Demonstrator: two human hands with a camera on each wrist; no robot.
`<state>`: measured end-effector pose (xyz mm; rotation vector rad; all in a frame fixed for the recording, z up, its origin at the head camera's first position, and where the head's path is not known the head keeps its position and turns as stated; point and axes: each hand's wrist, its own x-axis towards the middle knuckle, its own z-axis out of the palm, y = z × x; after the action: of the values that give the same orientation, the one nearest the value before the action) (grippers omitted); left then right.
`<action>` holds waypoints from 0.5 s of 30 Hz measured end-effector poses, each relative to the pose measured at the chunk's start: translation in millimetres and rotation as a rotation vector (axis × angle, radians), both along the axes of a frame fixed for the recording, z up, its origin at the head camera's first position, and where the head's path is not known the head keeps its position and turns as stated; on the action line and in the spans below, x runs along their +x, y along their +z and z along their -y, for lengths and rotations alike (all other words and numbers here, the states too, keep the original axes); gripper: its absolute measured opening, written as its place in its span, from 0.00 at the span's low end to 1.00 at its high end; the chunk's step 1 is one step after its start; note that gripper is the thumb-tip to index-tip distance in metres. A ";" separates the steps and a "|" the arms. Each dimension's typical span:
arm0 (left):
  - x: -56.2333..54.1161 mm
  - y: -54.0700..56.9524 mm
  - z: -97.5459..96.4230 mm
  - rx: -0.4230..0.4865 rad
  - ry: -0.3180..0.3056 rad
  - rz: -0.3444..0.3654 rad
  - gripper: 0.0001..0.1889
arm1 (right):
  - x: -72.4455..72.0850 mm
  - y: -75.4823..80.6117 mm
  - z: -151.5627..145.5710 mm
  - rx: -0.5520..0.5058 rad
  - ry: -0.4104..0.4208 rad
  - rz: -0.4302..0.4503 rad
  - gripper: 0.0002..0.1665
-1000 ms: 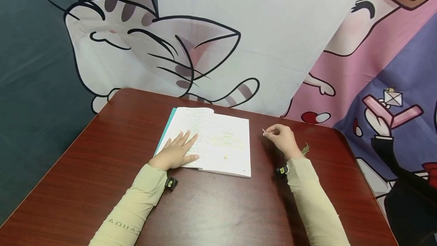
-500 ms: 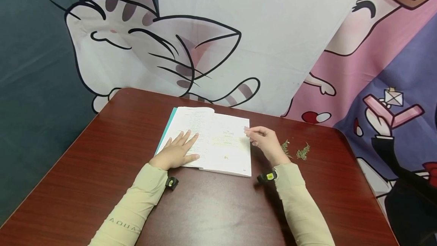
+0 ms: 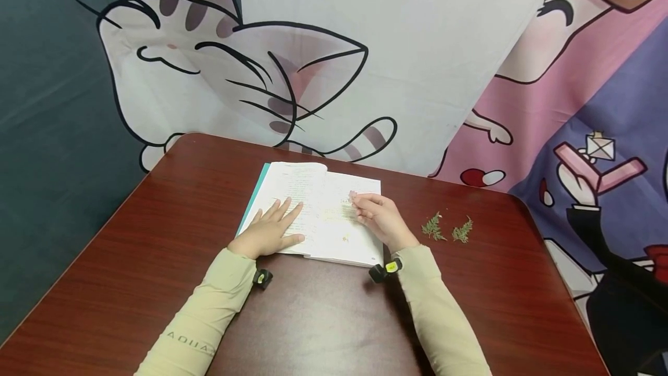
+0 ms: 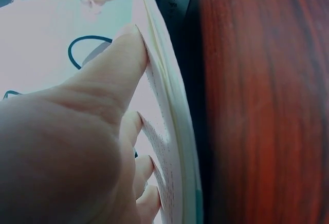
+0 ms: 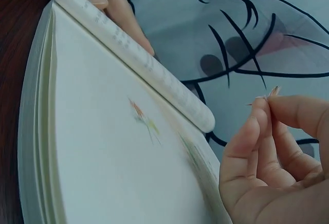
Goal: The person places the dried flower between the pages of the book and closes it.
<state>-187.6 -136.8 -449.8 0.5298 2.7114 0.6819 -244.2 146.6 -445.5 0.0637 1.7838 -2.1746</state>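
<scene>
Left hand (image 3: 266, 238): fingers spread on open book (image 3: 317, 219). Right hand (image 3: 382, 220): fingers pinch pinkish scrap (image 5: 274, 91) above right page (image 3: 336, 228). Two green sprigs (image 3: 433, 228) at book's 3 o'clock.

So it's a shiny reddish-brown worktop (image 3: 313, 324), with an open book (image 3: 331, 242) lying on it, plus two little green sprigs (image 3: 432, 227) off to the book's right.
</scene>
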 end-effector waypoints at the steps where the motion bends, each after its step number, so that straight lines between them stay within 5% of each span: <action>1: -0.2 -0.2 0.4 0.001 0.001 0.000 0.40 | -0.9 -0.7 3.1 0.004 0.008 -0.005 0.04; 15: -1.1 -2.0 1.2 -0.008 0.009 0.002 0.41 | -13.9 -11.3 38.0 0.101 0.067 0.048 0.11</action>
<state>-188.7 -138.0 -451.8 0.5155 2.7151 0.6731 -258.1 108.6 -456.8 0.0778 1.8410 -2.0200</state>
